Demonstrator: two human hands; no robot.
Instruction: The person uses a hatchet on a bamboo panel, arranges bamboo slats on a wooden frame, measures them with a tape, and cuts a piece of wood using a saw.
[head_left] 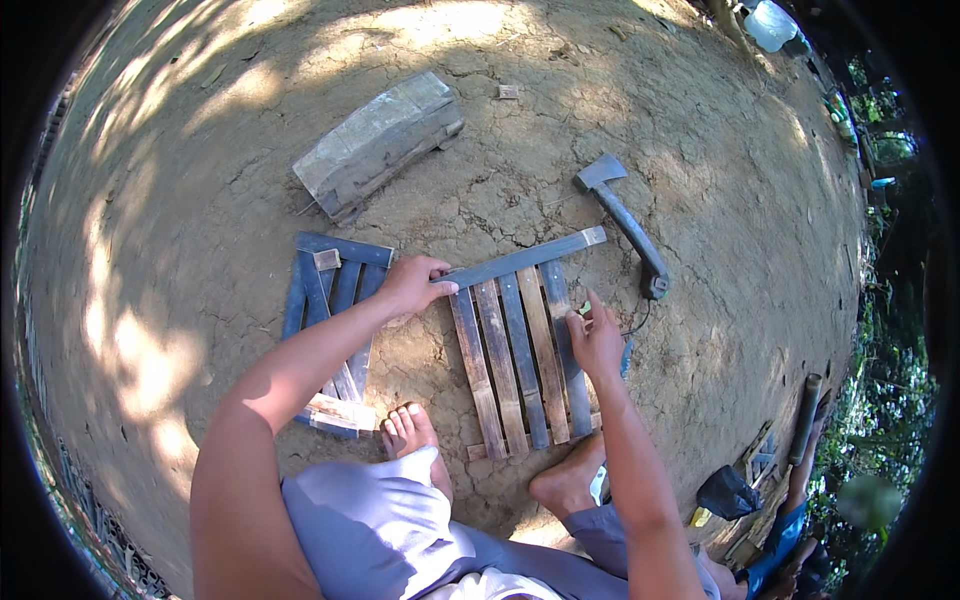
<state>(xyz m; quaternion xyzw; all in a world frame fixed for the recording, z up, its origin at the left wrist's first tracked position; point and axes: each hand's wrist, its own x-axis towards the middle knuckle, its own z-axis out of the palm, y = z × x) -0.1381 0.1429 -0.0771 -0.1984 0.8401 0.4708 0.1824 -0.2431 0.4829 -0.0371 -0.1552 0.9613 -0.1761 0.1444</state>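
Blue-grey in colour, a flat wooden rail (520, 259) was found gripped at its left end between the thumb and fingers of the person's left hand (408, 286). The right hand (598, 342) was just beside the rightmost slat, fingers bent; whether they pinched anything small could not be told. The rail lay across the far ends of five flat wooden slats (526, 360) on the bare earth before the person. A light brown wooden crosspiece (476, 452) ran beneath their near ends.

Judged by layout, the panel was largely set out. Fastening could not be confirmed from where I stood; fixing of the rail was possibly outstanding. Condition: slats mixed, some blue-grey, some blotched brown; gaps narrow; near ends uneven; rail overhanging on the right.

Farther left lay a blue-grey slatted wooden panel (343, 290); to the right, a dark metal-headed hatchet (629, 225); beyond, a grey squared wooden block (375, 140).
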